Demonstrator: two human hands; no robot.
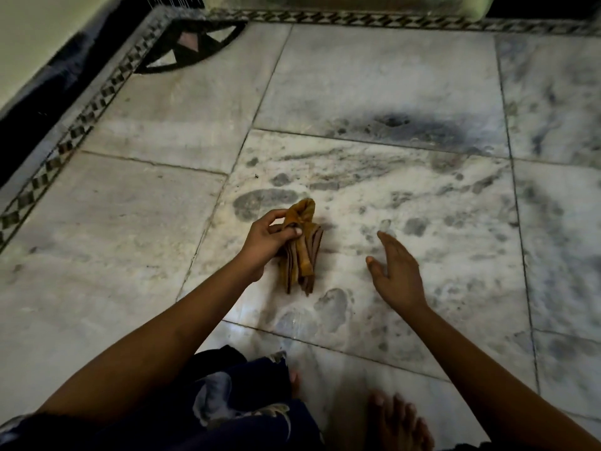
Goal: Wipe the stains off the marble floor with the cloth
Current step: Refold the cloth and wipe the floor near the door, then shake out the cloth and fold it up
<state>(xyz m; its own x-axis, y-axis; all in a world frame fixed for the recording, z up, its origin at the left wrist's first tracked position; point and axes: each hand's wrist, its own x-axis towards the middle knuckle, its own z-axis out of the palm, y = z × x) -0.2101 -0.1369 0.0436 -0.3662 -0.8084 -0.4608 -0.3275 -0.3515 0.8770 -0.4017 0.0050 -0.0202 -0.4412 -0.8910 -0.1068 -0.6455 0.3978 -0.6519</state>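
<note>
A crumpled mustard-brown cloth (300,252) hangs from my left hand (266,239), which pinches its upper part just above the marble floor (406,203). To the right of the cloth, my right hand (395,271) hovers with fingers spread, holding nothing. Grey smudges and footprint-like stains (260,201) cover the tile under both hands. A darker sooty stain (395,122) lies farther away near a tile seam. More smudges (331,309) sit close to me, below the cloth.
A black-and-white patterned border (81,125) runs along the left and far edges, with a dark skirting and wall beyond. A dark inlay motif (192,43) fills the far left corner. My bare foot (400,421) and dark clothing (227,402) are at the bottom.
</note>
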